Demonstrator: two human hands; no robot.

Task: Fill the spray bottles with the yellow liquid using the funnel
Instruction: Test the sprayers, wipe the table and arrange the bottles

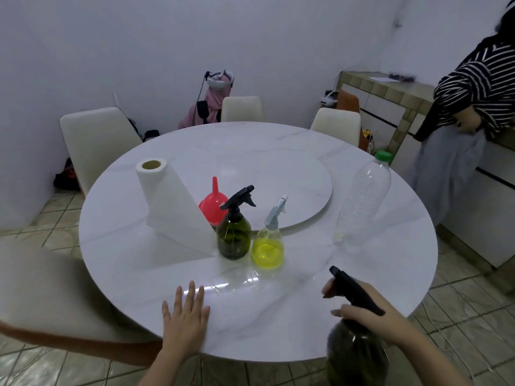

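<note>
On the round white table (278,324) the left hand (185,316) is laid flat (holding nothing), while a dark spray bottle (358,355), upright at the near edge, is gripped around its neck by the right hand (365,310).

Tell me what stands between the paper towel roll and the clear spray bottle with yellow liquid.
The head view shows the green spray bottle standing between the roll and the clear bottle.

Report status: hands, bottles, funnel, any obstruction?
Left hand flat on table; right hand grips dark spray bottle. Red funnel unused behind green bottle. Nothing blocking.
</note>
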